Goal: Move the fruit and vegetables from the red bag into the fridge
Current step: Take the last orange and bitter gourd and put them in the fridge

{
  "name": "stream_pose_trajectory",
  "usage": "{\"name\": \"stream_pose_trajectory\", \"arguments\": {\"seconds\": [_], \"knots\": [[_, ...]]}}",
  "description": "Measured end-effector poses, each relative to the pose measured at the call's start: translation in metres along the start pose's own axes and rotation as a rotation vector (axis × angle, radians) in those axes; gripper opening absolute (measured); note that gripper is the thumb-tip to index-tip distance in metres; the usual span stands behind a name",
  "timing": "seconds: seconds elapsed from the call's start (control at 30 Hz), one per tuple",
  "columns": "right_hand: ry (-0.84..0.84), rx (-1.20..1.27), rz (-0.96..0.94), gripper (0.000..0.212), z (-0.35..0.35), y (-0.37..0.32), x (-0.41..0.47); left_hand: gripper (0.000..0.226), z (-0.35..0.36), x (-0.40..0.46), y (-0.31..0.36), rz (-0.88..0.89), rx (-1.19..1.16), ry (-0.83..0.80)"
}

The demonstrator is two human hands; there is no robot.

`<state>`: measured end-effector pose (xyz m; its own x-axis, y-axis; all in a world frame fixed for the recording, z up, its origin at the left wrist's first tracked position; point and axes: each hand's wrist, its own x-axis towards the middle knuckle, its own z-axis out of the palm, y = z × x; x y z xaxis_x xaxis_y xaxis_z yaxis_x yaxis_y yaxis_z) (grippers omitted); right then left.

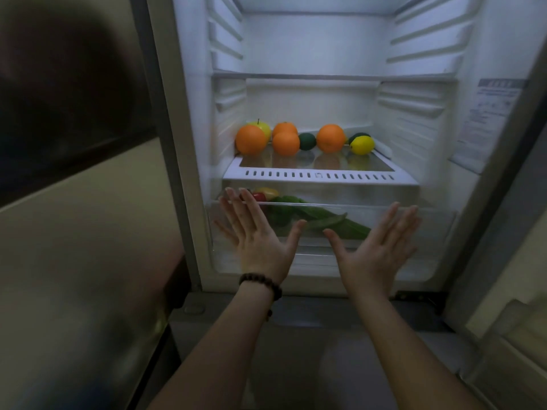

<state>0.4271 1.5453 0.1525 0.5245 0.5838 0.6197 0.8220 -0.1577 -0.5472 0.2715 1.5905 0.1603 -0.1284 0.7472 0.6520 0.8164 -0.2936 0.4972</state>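
The fridge stands open in front of me. On its glass shelf (321, 176) lie several oranges (251, 139), a yellow apple (264, 128), a lemon (362, 145) and dark green limes (307, 141). Below it the clear crisper drawer (426, 229) holds green leafy vegetables (325, 217), a red pepper (260, 197) and a yellow one (268, 191). My left hand (257, 235) and my right hand (376, 247) are both flat with fingers spread, palms against the drawer's front. Neither holds anything. The red bag is out of view.
The fridge door (503, 119) stands open on the right, with a label on the inner wall. A beige cabinet side (83, 232) fills the left. An upper glass shelf (334, 76) holds nothing. A dark bead bracelet (262, 284) is on my left wrist.
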Motion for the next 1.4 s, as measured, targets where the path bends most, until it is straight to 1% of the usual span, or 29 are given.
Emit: {"name": "stream_pose_trajectory", "arguments": {"seconds": [0.13, 0.23, 0.33, 0.47, 0.6, 0.73, 0.87, 1.0, 1.1, 1.2, 1.3, 1.4], "knots": [[-0.034, 0.022, 0.028, 0.118, 0.016, -0.003, 0.015, 0.115, 0.013, 0.015, -0.008, 0.009, 0.013, -0.065], [-0.095, 0.057, 0.075, 0.117, 0.033, -0.004, 0.027, 0.115, 0.025, 0.026, -0.011, -0.011, 0.021, -0.145], [-0.119, 0.071, 0.105, 0.115, 0.048, -0.003, 0.039, 0.117, 0.038, 0.035, -0.012, -0.037, 0.035, -0.192], [-0.139, 0.085, 0.149, 0.120, 0.060, -0.008, 0.055, 0.121, 0.053, 0.050, -0.016, -0.026, 0.054, -0.173], [-0.117, 0.128, 0.127, 0.119, 0.073, -0.013, 0.063, 0.119, 0.067, 0.064, -0.022, 0.017, 0.051, -0.123], [-0.089, 0.146, 0.109, 0.118, 0.084, -0.009, 0.067, 0.119, 0.081, 0.068, -0.025, 0.013, 0.075, -0.076], [-0.073, 0.129, 0.097, 0.117, 0.087, -0.010, 0.067, 0.118, 0.083, 0.069, -0.026, 0.021, 0.105, -0.079], [-0.094, 0.137, 0.097, 0.116, 0.082, -0.010, 0.066, 0.117, 0.075, 0.067, -0.024, 0.018, 0.111, -0.110], [-0.124, 0.126, 0.105, 0.111, 0.074, -0.008, 0.065, 0.116, 0.066, 0.064, -0.025, 0.025, 0.112, -0.152], [-0.180, 0.111, 0.112, 0.102, 0.060, -0.007, 0.064, 0.109, 0.055, 0.062, -0.025, 0.028, 0.125, -0.199], [-0.197, 0.073, 0.061, 0.090, 0.044, -0.007, 0.057, 0.102, 0.040, 0.064, -0.024, 0.018, 0.154, -0.251], [-0.199, 0.014, 0.001, 0.082, 0.027, -0.010, 0.046, 0.096, 0.026, 0.056, -0.022, 0.065, 0.157, -0.291]]}}
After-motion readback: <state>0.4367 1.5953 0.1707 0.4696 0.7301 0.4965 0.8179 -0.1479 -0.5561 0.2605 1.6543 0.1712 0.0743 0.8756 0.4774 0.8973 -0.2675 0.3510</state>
